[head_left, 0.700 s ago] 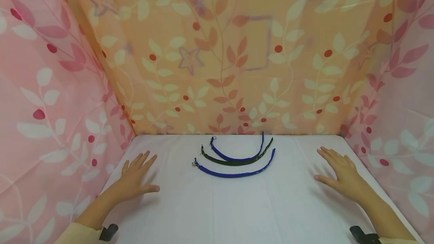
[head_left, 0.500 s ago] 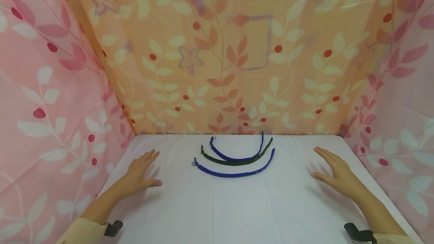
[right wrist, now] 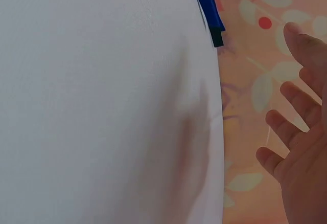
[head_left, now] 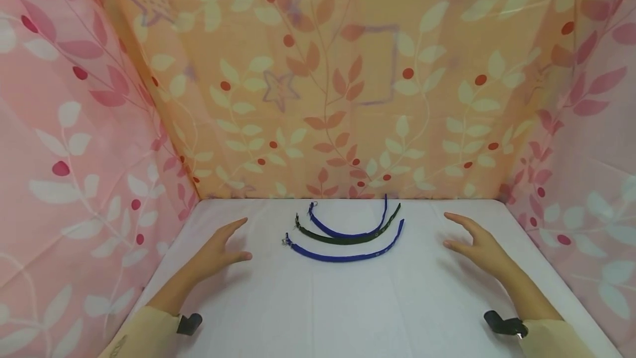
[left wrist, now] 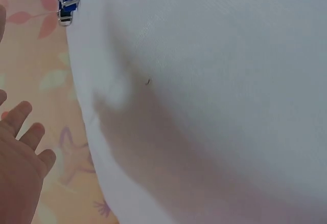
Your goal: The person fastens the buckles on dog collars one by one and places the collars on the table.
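Three buckled strap collars lie in curved rows at the back middle of the white table. Nearest is a blue collar (head_left: 343,259); behind it comes a dark green collar (head_left: 343,241), and a second blue collar (head_left: 322,228) is farthest back. Metal buckles (left wrist: 69,0) are at their left ends; the right end of a blue one (right wrist: 208,4) shows an eyelet. My left hand (head_left: 218,250) hovers left of the collars, fingers extended and thumb apart. Opposite it, my right hand (head_left: 474,242) hovers to their right in a similar pose. Neither touches anything.
A white cloth (head_left: 318,314) covers the table. Patterned curtains enclose it: an orange one (head_left: 427,126) behind, a pink one (head_left: 109,153) at left and another pink one (head_left: 586,181) at right. Both wrists wear black devices (head_left: 190,324).
Both hands have moved inward, toward the collars, the left one rightward and the right one leftward. The collars lie where they were.
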Motion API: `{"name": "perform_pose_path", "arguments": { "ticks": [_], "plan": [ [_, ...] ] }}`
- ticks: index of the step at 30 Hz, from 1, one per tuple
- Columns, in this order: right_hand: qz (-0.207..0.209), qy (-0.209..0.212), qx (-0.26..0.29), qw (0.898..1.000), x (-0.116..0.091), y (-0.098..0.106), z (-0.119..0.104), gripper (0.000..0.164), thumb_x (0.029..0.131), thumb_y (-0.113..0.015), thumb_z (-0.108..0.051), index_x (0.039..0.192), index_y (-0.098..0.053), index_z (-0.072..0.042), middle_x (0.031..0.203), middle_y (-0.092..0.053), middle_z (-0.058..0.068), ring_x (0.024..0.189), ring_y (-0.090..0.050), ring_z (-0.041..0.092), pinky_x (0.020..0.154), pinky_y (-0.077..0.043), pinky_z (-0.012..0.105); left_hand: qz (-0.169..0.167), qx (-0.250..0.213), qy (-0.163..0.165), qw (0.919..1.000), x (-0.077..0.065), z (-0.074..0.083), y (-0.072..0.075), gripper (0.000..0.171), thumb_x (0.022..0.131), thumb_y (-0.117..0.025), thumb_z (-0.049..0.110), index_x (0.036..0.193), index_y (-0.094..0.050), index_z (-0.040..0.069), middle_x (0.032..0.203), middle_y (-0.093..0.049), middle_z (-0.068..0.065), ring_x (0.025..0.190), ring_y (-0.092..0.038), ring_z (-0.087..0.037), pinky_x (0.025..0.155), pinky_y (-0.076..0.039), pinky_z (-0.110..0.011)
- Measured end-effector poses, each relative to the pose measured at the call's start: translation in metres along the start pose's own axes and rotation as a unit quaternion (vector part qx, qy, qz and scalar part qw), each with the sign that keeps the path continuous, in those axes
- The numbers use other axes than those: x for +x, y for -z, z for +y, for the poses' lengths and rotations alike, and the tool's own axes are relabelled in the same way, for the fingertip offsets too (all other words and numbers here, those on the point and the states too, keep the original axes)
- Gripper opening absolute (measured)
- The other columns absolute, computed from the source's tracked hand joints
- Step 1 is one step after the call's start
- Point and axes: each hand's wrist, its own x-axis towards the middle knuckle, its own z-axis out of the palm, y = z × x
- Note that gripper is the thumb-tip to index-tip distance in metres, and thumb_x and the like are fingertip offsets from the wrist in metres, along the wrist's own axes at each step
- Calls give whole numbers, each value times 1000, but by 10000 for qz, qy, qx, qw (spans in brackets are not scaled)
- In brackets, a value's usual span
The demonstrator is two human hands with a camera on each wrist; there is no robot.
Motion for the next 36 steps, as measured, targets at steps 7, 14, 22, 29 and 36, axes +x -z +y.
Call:
{"name": "perform_pose_path", "arguments": {
  "ticks": [7, 14, 22, 29, 36],
  "plan": [
    [-161, 31, 71, 9998, 15, -8, 0, 66, 94, -76, -30, 151, -48, -14, 155, -46, 20, 146, -32, 50, 110, -25, 76, -169, -273, 61, 9995, 12, 3, -7, 98, 82, -87, 34, 162, -30, 23, 162, -39, -11, 151, -28, -41, 117, -23, -69],
    [-200, 20, 191, 9996, 32, -15, 2, 59, 93, -77, -27, 144, -55, -10, 147, -53, 24, 142, -37, 49, 110, -25, 76, -226, -410, 128, 9988, 31, 1, -9, 90, 84, -86, 31, 158, -37, 21, 161, -42, -9, 152, -28, -40, 119, -20, -68],
    [-353, 225, 304, 9987, 53, -29, 9, 50, 93, -77, -20, 138, -60, -8, 141, -59, 24, 136, -45, 48, 111, -28, 72, -571, -646, 86, 9962, 48, 1, -28, 78, 85, -85, 24, 152, -47, 11, 155, -50, -11, 151, -31, -40, 120, -20, -66],
    [-353, 123, 171, 9992, 68, -42, 3, 44, 94, -76, -18, 134, -63, -6, 137, -63, 20, 134, -50, 44, 113, -29, 69, -670, -469, -51, 9966, 66, 6, -37, 72, 86, -84, 20, 148, -52, 7, 152, -53, -13, 148, -35, -40, 121, -23, -62],
    [-664, -70, 306, 9973, 80, -53, 5, 41, 95, -75, -20, 133, -65, -7, 137, -63, 18, 136, -48, 43, 114, -32, 63, -900, -438, -54, 9950, 76, 15, -42, 68, 85, -85, 18, 145, -56, 7, 149, -56, -13, 143, -43, -41, 118, -30, -62]
  ]
}}
